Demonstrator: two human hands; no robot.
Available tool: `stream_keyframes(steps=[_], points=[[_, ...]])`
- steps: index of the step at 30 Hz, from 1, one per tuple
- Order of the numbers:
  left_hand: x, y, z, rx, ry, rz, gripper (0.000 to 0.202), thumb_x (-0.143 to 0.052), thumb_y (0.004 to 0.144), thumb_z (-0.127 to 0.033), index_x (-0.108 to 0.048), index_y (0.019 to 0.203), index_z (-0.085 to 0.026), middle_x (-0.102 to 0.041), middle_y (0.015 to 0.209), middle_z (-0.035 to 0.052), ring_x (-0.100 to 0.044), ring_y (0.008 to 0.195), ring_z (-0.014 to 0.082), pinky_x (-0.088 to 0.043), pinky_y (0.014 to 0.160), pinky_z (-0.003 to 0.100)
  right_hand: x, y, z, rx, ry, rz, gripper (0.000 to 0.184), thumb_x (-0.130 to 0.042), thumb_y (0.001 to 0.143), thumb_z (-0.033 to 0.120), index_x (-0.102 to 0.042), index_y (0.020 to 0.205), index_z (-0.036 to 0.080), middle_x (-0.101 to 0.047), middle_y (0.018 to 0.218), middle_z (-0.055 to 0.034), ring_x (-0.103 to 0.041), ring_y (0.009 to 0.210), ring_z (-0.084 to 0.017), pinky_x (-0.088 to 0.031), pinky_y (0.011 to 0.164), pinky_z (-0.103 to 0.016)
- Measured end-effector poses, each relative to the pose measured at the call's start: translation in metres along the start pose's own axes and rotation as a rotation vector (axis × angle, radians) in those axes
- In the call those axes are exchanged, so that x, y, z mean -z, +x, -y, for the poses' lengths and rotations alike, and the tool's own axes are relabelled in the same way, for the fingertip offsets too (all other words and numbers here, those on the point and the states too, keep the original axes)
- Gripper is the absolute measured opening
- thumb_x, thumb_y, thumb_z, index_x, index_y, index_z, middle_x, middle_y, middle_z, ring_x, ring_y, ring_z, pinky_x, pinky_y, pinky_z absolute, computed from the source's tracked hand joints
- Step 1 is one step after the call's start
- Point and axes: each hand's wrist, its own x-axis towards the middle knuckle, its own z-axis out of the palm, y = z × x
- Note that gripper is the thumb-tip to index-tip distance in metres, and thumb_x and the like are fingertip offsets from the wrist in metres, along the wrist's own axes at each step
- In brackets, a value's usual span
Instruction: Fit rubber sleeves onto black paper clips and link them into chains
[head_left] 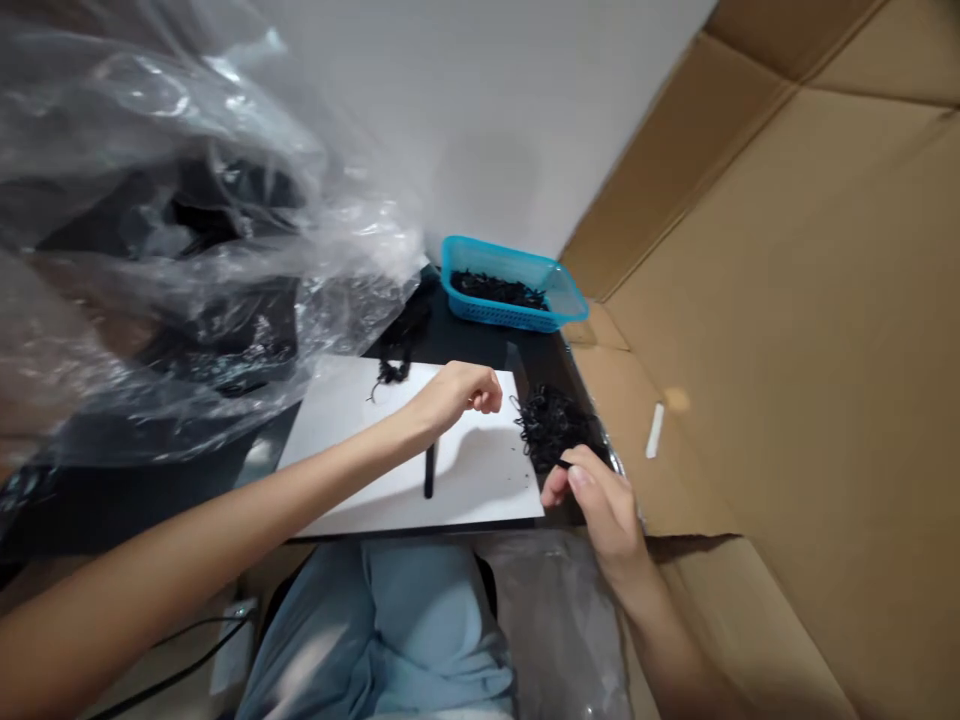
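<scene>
While the right hand (600,500) sits at the near right corner of the dark surface (480,345), its thumb and forefinger pinch one thin black loop (564,464) at the near edge of the pile of black loops (553,422). Other fingers loosely curled. Left hand (459,395) hovers over the white sheet (480,480), fingers curled in with tips pressed together; cannot tell if anything is between them. A black peg (429,470) stands upright on the sheet just under the left wrist. Small black clump (394,372) lies at the sheet's far edge. Blue basket (559,290) at the back holds more black pieces. Crinkled plastic bag (172,250) bulges in from the left; cardboard box (787,330) walls off the right.

Risks, judged from this:
- The loops look tangled, so pulling one may drag neighbours along, and the pile is right at the surface edge, so strays could drop toward the lap or the box.
- The pinch is on a very thin strand and may slip.
- The left forearm passes close over the peg; a dip could knock it over.
- The bag overhangs the sheet and could slump onto it.
</scene>
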Motion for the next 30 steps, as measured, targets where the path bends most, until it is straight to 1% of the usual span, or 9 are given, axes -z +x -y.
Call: stream_keyframes(steps=[4, 8, 11, 14, 17, 21, 24, 28, 30], points=[[-0.024, 0.045, 0.012, 0.019, 0.073, 0.066, 0.027, -0.048, 0.073, -0.035, -0.048, 0.055, -0.016, -0.048, 0.054, -0.001, -0.043, 0.054, 0.012, -0.036, 0.056, 0.026, 0.029, -0.011, -0.022, -0.138, -0.026, -0.07, 0.031, -0.034, 0.094, 0.033, -0.052, 0.072, 0.02, -0.06, 0.061, 0.0003, -0.056, 0.058, -0.014, -0.045, 0.057, -0.024], [-0.044, 0.071, 0.018, 0.033, 0.167, 0.167, 0.027, -0.057, 0.073, -0.036, -0.052, 0.056, -0.015, -0.046, 0.051, -0.0025, -0.042, 0.053, 0.0117, -0.032, 0.055, 0.025, 0.05, -0.009, -0.032, -0.173, -0.109, -0.096, 0.028, -0.038, 0.092, 0.03, -0.051, 0.069, 0.021, -0.06, 0.061, 0.0014, -0.057, 0.059, -0.014, -0.045, 0.06, -0.024], [-0.05, 0.072, 0.006, 0.011, 0.164, 0.234, 0.027, -0.052, 0.079, -0.035, -0.057, 0.063, -0.013, -0.055, 0.061, 0.0007, -0.047, 0.06, 0.0133, -0.035, 0.059, 0.026, 0.054, 0.005, -0.03, -0.071, -0.225, -0.191, 0.022, -0.039, 0.093, 0.026, -0.053, 0.076, 0.021, -0.061, 0.064, 0.001, -0.058, 0.06, -0.014, -0.045, 0.062, -0.025], [-0.048, 0.059, -0.013, -0.083, 0.1, 0.248, 0.023, -0.054, 0.083, -0.034, -0.059, 0.076, -0.013, -0.058, 0.071, 0.0017, -0.05, 0.066, 0.0136, -0.039, 0.063, 0.026, 0.048, 0.029, -0.022, 0.181, -0.445, -0.296, 0.018, -0.038, 0.093, 0.02, -0.055, 0.088, 0.019, -0.064, 0.072, -0.0027, -0.06, 0.066, -0.016, -0.045, 0.066, -0.028], [-0.038, 0.046, -0.031, -0.188, 0.146, 0.167, 0.021, -0.054, 0.085, -0.032, -0.06, 0.081, -0.012, -0.06, 0.075, 0.003, -0.052, 0.069, 0.0138, -0.041, 0.067, 0.027, 0.035, 0.058, -0.012, 0.423, -0.719, -0.369, 0.018, -0.039, 0.091, 0.012, -0.055, 0.084, 0.017, -0.063, 0.068, -0.0055, -0.055, 0.063, -0.018, -0.041, 0.063, -0.03], [-0.013, 0.04, -0.048, -0.248, 0.125, 0.045, 0.016, -0.061, 0.081, -0.026, -0.058, 0.076, -0.011, -0.058, 0.069, 0.0013, -0.05, 0.065, 0.0117, -0.041, 0.064, 0.025, 0.024, 0.092, 0.01, 0.555, -0.893, -0.328, 0.019, -0.041, 0.089, 0.012, -0.053, 0.075, 0.017, -0.057, 0.06, -0.004, -0.049, 0.058, -0.019, -0.034, 0.057, -0.032], [0.015, 0.038, -0.062, -0.183, -0.036, 0.078, 0.018, -0.063, 0.081, -0.027, -0.057, 0.075, -0.012, -0.052, 0.063, -0.0022, -0.044, 0.059, 0.009, -0.037, 0.057, 0.022, 0.025, 0.112, 0.031, 0.481, -0.632, -0.168, 0.018, -0.041, 0.092, 0.019, -0.053, 0.08, 0.017, -0.057, 0.067, -0.0034, -0.052, 0.063, -0.017, -0.037, 0.059, -0.029], [0.049, 0.031, -0.077, -0.155, -0.131, 0.111, 0.016, -0.065, 0.08, -0.025, -0.059, 0.076, -0.011, -0.047, 0.06, -0.0038, -0.04, 0.056, 0.0073, -0.034, 0.053, 0.02, 0.024, 0.133, 0.055, 0.224, -0.138, 0.117, 0.013, -0.047, 0.09, 0.023, -0.052, 0.078, 0.021, -0.056, 0.069, 0.0026, -0.053, 0.061, -0.011, -0.038, 0.055, -0.021], [0.06, 0.027, -0.082, -0.164, -0.193, 0.1, 0.014, -0.064, 0.081, -0.025, -0.06, 0.077, -0.012, -0.05, 0.062, -0.0027, -0.044, 0.057, 0.0082, -0.037, 0.055, 0.021, 0.018, 0.142, 0.064, 0.161, 0.027, 0.17, 0.015, -0.051, 0.088, 0.023, -0.051, 0.073, 0.021, -0.056, 0.065, 0.0043, -0.051, 0.058, -0.011, -0.036, 0.053, -0.021]])
